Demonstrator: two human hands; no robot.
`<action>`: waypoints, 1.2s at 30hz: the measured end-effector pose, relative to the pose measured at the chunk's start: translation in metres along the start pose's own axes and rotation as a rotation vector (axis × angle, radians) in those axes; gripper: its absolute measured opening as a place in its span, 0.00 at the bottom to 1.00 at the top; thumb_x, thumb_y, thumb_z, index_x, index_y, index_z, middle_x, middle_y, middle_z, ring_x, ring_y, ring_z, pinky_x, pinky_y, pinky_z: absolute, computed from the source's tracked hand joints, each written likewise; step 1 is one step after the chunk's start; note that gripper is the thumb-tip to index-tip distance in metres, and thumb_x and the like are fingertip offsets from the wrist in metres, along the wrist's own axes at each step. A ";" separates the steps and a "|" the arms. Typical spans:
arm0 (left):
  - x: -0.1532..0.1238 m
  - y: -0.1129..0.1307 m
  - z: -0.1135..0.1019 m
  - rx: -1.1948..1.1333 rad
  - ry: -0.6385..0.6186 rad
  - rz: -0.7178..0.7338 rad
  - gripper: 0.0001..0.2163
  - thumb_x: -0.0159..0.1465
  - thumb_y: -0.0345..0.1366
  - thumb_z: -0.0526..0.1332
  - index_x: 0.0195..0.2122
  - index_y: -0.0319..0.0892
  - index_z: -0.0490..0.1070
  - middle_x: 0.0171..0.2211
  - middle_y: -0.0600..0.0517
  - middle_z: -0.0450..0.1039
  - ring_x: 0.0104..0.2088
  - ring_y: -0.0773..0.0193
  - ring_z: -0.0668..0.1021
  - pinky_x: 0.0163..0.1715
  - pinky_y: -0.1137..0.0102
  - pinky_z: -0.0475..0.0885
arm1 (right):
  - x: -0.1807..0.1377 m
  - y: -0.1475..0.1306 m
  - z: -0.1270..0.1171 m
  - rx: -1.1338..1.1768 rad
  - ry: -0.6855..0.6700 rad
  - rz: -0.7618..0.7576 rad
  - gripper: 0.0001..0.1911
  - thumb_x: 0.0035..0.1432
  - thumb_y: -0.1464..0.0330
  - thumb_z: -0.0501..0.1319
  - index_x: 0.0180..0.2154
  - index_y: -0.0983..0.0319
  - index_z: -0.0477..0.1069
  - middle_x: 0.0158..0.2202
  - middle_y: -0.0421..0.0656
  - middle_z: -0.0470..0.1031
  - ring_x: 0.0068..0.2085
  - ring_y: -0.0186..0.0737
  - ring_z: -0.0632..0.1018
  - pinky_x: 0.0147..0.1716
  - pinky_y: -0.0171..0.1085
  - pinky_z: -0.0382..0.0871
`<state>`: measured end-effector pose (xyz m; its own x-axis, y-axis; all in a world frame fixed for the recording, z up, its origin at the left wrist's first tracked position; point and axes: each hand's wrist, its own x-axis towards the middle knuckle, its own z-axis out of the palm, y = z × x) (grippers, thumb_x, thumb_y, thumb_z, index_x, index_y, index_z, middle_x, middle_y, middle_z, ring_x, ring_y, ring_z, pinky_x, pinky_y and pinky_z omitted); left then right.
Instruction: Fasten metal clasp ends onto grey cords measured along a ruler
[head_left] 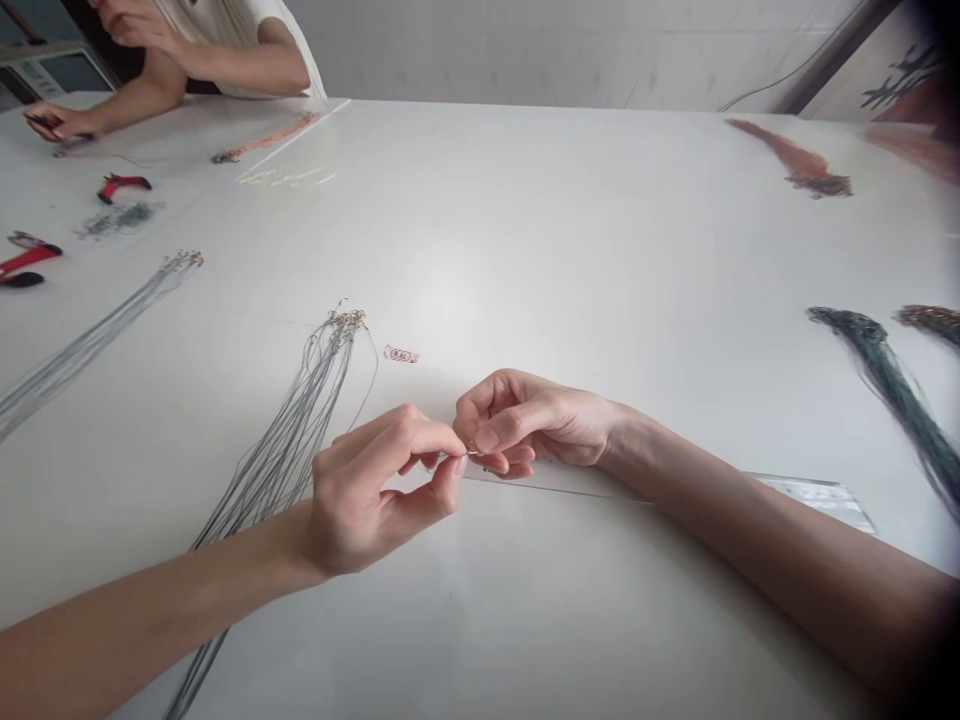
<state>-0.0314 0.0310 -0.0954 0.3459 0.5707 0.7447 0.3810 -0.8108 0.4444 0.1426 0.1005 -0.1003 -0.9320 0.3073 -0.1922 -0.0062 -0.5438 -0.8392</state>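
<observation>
My left hand is closed in a pinch, thumb and forefinger together on the end of a thin grey cord. My right hand meets it fingertip to fingertip and also pinches that end, where a tiny shiny bit shows; its exact shape is too small to tell. A bundle of thin grey cords with small gold-coloured metal ends lies behind and under my left forearm. Just beyond my hands sits a small wrapped packet with red print. Beneath my right hand and forearm lies a clear ruler-like strip.
Another grey cord bundle lies left, near red-handled pliers, more red pliers and a small pile of grey bits. Dark green and orange-brown bundles lie right. A co-worker's arms rest at the far left.
</observation>
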 end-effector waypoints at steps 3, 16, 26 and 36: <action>0.000 0.000 0.000 0.000 0.005 0.003 0.09 0.56 0.18 0.58 0.31 0.39 0.65 0.21 0.56 0.65 0.20 0.73 0.66 0.15 0.76 0.63 | 0.000 0.000 0.000 -0.001 0.003 0.001 0.06 0.48 0.72 0.62 0.22 0.67 0.69 0.17 0.37 0.66 0.18 0.26 0.66 0.19 0.27 0.60; 0.000 0.001 0.000 -0.007 0.006 -0.011 0.09 0.55 0.19 0.58 0.31 0.39 0.65 0.20 0.56 0.63 0.19 0.73 0.65 0.15 0.76 0.63 | 0.000 0.000 -0.001 -0.001 -0.009 -0.020 0.06 0.48 0.72 0.62 0.22 0.67 0.68 0.18 0.37 0.67 0.18 0.25 0.65 0.20 0.27 0.60; -0.001 0.000 0.001 -0.011 0.002 -0.023 0.09 0.56 0.19 0.57 0.31 0.40 0.65 0.20 0.56 0.64 0.19 0.73 0.65 0.15 0.76 0.63 | 0.000 0.001 -0.001 -0.009 -0.013 -0.029 0.06 0.48 0.72 0.62 0.22 0.67 0.68 0.19 0.37 0.67 0.19 0.25 0.65 0.20 0.27 0.59; 0.000 0.000 0.000 0.004 -0.002 -0.018 0.09 0.56 0.20 0.57 0.31 0.41 0.65 0.20 0.57 0.64 0.18 0.73 0.65 0.14 0.76 0.64 | 0.000 0.001 -0.002 -0.024 -0.006 -0.030 0.08 0.48 0.71 0.64 0.22 0.67 0.67 0.19 0.37 0.68 0.19 0.25 0.65 0.20 0.28 0.59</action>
<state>-0.0312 0.0307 -0.0953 0.3401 0.5858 0.7357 0.3910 -0.7995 0.4559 0.1434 0.1013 -0.1019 -0.9337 0.3183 -0.1642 -0.0251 -0.5154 -0.8566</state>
